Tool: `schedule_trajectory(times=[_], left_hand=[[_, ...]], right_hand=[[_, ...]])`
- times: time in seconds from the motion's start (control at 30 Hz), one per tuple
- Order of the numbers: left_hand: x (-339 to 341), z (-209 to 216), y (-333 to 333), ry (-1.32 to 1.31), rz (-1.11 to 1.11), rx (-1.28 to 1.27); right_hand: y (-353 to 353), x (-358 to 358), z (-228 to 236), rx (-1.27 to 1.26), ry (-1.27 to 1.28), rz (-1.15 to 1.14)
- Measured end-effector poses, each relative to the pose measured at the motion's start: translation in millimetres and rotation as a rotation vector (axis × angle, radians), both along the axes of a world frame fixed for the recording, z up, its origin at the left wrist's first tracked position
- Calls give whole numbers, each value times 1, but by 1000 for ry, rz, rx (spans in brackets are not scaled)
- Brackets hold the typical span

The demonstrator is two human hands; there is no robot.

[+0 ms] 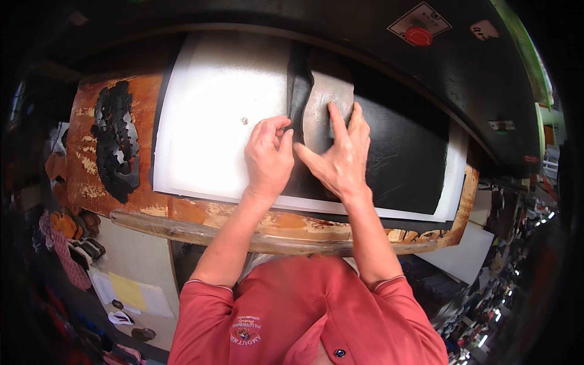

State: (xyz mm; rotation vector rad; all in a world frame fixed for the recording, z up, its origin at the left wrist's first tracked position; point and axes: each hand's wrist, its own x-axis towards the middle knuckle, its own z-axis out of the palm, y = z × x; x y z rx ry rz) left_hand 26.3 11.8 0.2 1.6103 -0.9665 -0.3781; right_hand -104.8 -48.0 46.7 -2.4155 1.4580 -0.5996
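A black leather-like sheet lies on a white board. Across its left part runs a greyish-brown strip with a wavy left edge. My right hand rests with spread fingers on and beside this strip, thumb pointing left over the dark sheet. At the sheet's left edge is my left hand, its fingers curled in toward the thumb. Whatever sits between those fingertips, if anything, is too small to make out.
The board sits on a worn wooden table. Ragged black scraps lie at its left end. A dark machine body with a red button overhangs the far side. Below left are shoes and a pale panel with yellow paper.
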Motion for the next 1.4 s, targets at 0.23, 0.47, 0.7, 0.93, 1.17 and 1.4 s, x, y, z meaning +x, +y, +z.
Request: schedule_trajectory(times=[0.23, 0.47, 0.7, 0.93, 1.17, 1.4], left_hand=[[4, -9, -1, -55, -39, -49], [3, -7, -3, -19, -27, -44], [2, -10, 0, -77, -8, -68], [-7, 16, 43, -224, -92, -92], [-60, -5, 168, -468, -485, -64], [-57, -26, 174, -793, -360, -61]], right_hand=[[14, -27, -13, -16, -145, 90], [15, -7, -14, -107, -175, 49], [12, -4, -24, -124, -229, 45], [9, -62, -6, 126, -430, 117], [1, -241, 18, -237, -1017, -396], [-48, -364, 68, -607, -1004, -477]])
